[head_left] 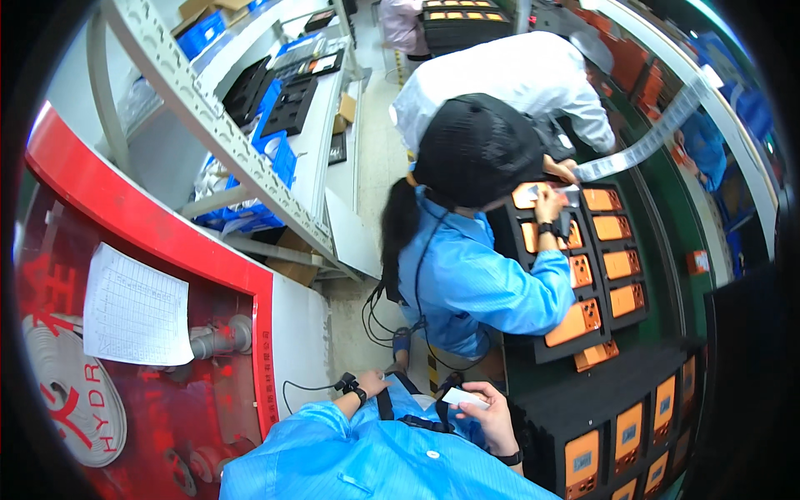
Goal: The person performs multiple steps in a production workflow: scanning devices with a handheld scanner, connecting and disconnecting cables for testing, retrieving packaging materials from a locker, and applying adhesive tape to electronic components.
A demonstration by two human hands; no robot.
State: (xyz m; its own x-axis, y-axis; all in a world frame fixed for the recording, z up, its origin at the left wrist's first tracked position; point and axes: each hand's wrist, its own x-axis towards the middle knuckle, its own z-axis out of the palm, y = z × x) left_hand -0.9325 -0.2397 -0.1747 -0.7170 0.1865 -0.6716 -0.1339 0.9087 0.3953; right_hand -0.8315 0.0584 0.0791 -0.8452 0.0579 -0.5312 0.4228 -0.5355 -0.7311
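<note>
My right hand (pixel 493 415) is closed in a pinch round a small flat white card (pixel 463 399), held in front of my body. A dark band circles that wrist. My left hand (pixel 372 384) rests at the front of my blue smock, beside a black strap (pixel 385 406), its fingers loosely stretched and nothing visible in them. It also wears a dark wristband. To my right, orange phone-shaped pieces (pixel 582 458) with camera cutouts lie in a black foam tray (pixel 602 425), some with a grey label on them.
A co-worker in blue (pixel 467 275) handles orange pieces in another black tray (pixel 546 346) ahead. Beyond is a person in white (pixel 492 75). A red-framed cabinet (pixel 150 200) bearing a paper sheet (pixel 136 307) stands left, near a metal shelf (pixel 217 137). Cables (pixel 375 321) hang near the co-worker.
</note>
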